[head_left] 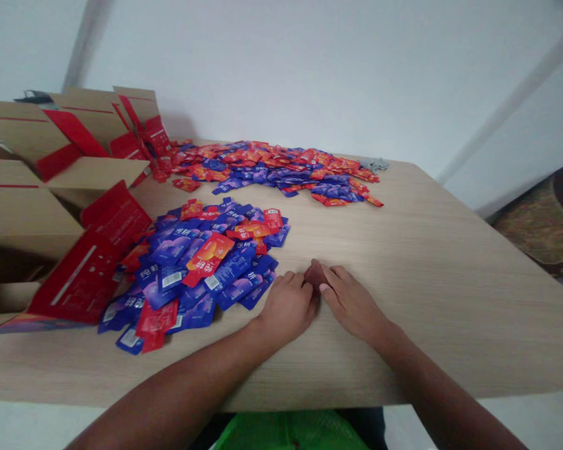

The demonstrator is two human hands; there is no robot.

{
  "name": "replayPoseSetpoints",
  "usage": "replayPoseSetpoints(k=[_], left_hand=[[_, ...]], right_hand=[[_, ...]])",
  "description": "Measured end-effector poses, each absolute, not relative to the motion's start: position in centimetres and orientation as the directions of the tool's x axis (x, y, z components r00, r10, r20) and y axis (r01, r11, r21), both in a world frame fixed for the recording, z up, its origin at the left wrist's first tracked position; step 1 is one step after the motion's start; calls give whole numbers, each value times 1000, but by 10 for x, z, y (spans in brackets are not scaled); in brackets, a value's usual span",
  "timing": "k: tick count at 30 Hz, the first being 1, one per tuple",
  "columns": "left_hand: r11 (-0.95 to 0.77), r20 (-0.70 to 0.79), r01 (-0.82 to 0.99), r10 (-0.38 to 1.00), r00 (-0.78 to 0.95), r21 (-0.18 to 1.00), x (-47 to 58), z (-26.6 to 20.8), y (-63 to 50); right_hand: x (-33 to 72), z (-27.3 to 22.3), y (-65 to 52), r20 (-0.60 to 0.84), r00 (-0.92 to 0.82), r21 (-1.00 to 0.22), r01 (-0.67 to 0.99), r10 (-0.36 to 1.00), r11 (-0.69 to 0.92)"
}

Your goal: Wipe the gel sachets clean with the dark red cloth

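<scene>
Close to the table's front edge, my left hand (291, 306) and my right hand (354, 303) meet with fingers bent. Between them they pinch a small reddish-brown flat piece (315, 275), its top corner pointing up; its exact kind cannot be made out. Just left of my left hand spreads a near pile of blue and red-orange printed sachets (192, 256), several showing white barcode labels. The undersides of both hands and part of the held piece are hidden.
Along the wall (309, 75) lies a longer heap of similar sachets (281, 165), with small grey pieces (379, 164) at its right end. Open cardboard boxes (23, 206) with red flaps stand at the left. The wooden table (441, 269) extends right.
</scene>
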State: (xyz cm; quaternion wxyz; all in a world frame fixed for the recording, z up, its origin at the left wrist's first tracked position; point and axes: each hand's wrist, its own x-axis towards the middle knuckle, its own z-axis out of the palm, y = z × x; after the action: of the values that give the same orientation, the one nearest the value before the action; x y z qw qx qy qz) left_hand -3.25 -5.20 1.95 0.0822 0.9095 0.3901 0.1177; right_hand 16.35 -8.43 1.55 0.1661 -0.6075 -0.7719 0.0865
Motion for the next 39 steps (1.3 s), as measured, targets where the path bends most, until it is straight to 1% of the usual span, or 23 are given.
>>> replayPoseSetpoints(k=[5,9,12,14,16,18,20,21,22,23,24,27,28,31,35,37,39], left_hand=[[-678,152,694,733,663,243,-33,23,-54],[-674,147,703,738,659,227,-32,24,-54],[-672,137,710,740,659,213,-31,24,-55],[-671,123,713,740,661,202,-32,25,-56],[-673,115,713,738,665,196,-33,26,-58],[-675,114,712,737,667,194,-34,27,-59],[-674,114,713,738,666,193,-35,27,-60],[-673,115,714,738,665,193,-35,27,-60],[-674,118,713,737,665,194,-35,26,-59],[-675,123,711,736,666,196,-35,26,-59],[-676,128,709,735,665,199,-35,26,-59],[-669,124,711,741,659,217,-34,26,-58],[-666,117,712,744,658,223,-33,26,-58],[-667,96,713,741,664,218,-32,28,-58],[-665,87,723,744,662,186,-32,30,-58],[-664,91,726,746,660,179,-33,30,-59],[-666,98,725,745,660,179,-34,30,-59]], right_hand=[[161,14,-71,92,-162,-173,969,983,176],[159,7,-48,80,-84,-99,991,993,92],[163,0,-26,122,-30,-66,997,992,38],[169,-4,-11,170,12,-91,996,985,4],[178,-7,1,229,45,-181,983,972,-3],[189,-7,6,279,92,-348,938,956,11],[197,-5,3,338,146,-523,850,930,57],[199,-3,-1,377,170,-583,808,911,90],[199,-1,-8,418,182,-606,785,890,124],[197,0,-15,452,159,-600,783,878,167],[194,1,-23,461,96,-583,782,882,219],[180,-2,-44,347,-149,-545,771,926,329],[176,-4,-47,313,-176,-523,788,933,324],[173,-13,-41,273,-159,-443,855,949,271],[187,-17,-10,278,-15,-365,923,960,120],[195,-16,3,279,65,-398,916,958,54],[201,-10,8,271,121,-494,869,955,31]])
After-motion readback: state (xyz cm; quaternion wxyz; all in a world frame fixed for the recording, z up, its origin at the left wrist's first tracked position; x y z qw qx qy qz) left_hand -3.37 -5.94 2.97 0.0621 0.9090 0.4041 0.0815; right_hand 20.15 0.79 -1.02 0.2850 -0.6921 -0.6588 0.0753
